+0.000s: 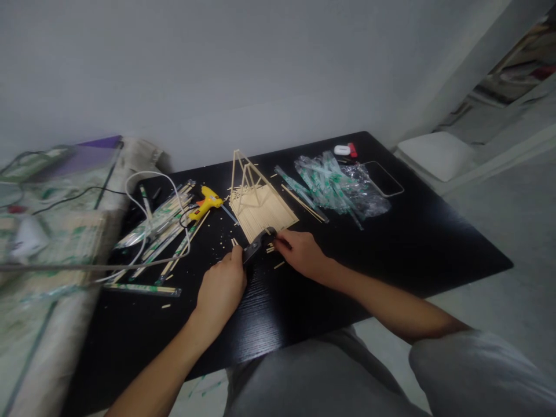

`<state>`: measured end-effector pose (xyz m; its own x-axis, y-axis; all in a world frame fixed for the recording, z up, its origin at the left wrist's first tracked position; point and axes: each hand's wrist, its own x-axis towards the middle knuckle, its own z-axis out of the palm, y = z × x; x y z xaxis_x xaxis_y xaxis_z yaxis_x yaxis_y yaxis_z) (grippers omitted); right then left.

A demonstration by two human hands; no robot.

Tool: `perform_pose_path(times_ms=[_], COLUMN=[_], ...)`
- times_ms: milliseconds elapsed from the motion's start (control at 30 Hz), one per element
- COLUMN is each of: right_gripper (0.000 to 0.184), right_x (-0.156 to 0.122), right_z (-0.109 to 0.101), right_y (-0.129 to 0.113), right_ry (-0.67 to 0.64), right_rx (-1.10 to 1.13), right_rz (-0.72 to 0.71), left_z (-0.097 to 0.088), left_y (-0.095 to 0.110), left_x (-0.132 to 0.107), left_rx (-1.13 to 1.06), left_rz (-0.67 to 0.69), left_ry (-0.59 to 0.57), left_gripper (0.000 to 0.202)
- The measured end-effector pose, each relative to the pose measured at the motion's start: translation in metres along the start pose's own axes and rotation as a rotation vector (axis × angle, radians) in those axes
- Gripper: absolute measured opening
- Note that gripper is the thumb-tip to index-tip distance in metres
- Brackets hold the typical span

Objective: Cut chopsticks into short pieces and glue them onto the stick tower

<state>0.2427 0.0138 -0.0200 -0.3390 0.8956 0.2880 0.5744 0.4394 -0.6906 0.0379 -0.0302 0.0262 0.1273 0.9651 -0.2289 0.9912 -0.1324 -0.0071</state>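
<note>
My left hand is closed round the handles of dark cutting pliers, whose jaws point up and right toward a flat mat of wooden sticks. My right hand is pinched just right of the jaws on a thin wooden stick held at the blades. A frame of upright sticks rises from the back of the mat. Short stick offcuts lie scattered on the black table around both hands.
A yellow glue gun with a white cord lies left of the mat, beside wrapped chopsticks. Empty clear wrappers are piled at the back right, near a phone and a small white and red object. Cluttered boxes stand at left.
</note>
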Motion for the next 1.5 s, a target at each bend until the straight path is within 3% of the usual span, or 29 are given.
perform_pose_path(times_ms=[167, 367, 567, 800, 867, 933, 1033, 1167, 1300, 1500], right_gripper=[0.011, 0.016, 0.012, 0.007, 0.006, 0.017, 0.029, 0.023, 0.026, 0.025], right_x=[0.005, 0.007, 0.003, 0.004, 0.005, 0.007, 0.013, 0.017, 0.015, 0.014], right_z=[-0.002, -0.003, 0.001, 0.002, 0.0, -0.004, -0.01, -0.02, -0.025, -0.025], right_y=[0.005, 0.011, 0.013, 0.011, 0.007, 0.004, 0.002, -0.001, -0.007, -0.007], right_ry=[-0.006, -0.017, -0.133, -0.077, -0.024, -0.013, -0.141, -0.372, -0.508, -0.555], right_rx=[0.054, 0.014, -0.054, -0.033, 0.087, 0.286, 0.709, 1.15, 1.218, 1.286], right_rz=[-0.007, -0.096, -0.129, -0.129, -0.064, 0.058, 0.306, 0.549, 0.626, 0.662], left_z=[0.003, 0.003, 0.002, 0.003, 0.001, -0.002, -0.004, -0.004, -0.004, -0.006], left_y=[-0.006, -0.026, -0.039, -0.038, -0.037, -0.035, -0.033, -0.028, -0.024, -0.021], left_x=[0.005, 0.013, 0.018, 0.017, 0.016, 0.014, 0.013, 0.012, 0.01, 0.008], left_rx=[-0.025, -0.043, -0.071, -0.093, -0.11, -0.122, -0.147, -0.161, -0.175, -0.121], left_rz=[0.013, -0.088, -0.014, 0.075, 0.065, 0.058, 0.086, 0.115, 0.119, 0.073], left_ry=[0.065, 0.173, 0.285, 0.248, 0.207, 0.165, 0.095, 0.032, 0.002, 0.002], left_gripper=[0.022, 0.029, 0.027, 0.035, 0.044, 0.051, 0.056, 0.06, 0.064, 0.07])
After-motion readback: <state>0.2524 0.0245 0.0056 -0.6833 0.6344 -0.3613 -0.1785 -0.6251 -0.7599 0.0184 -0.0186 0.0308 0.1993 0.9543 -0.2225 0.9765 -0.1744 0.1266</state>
